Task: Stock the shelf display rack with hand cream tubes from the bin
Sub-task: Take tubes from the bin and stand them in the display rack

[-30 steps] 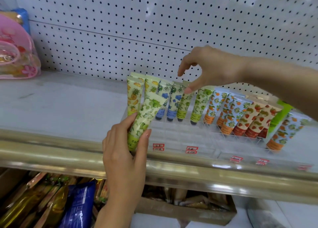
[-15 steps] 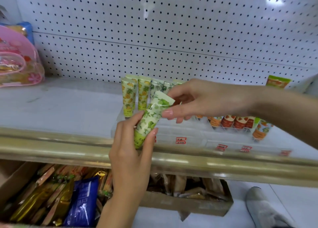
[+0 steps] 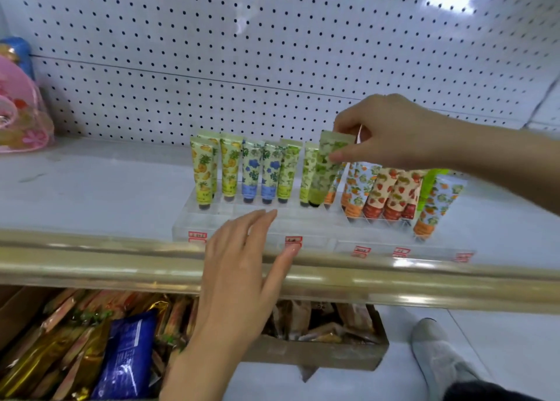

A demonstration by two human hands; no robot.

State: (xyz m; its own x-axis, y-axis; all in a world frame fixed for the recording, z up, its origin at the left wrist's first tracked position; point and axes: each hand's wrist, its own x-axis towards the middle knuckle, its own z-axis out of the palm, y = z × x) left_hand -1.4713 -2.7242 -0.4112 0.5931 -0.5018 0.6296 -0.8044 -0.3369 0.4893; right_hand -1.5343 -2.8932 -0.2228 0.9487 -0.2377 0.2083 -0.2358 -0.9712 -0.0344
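The right hand (image 3: 391,131) pinches the crimped top of the green leaf-printed hand cream tube (image 3: 325,170), cap downward, to seat it in the clear acrylic display rack (image 3: 303,219) mid-shelf. The left hand (image 3: 242,267), open and empty, hovers near the shelf's front edge.

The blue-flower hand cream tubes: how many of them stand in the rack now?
2. The first blue-flower hand cream tube and the second stand side by side in the clear plastic rack, between the yellow pineapple tubes and the green ones. More may hide behind.
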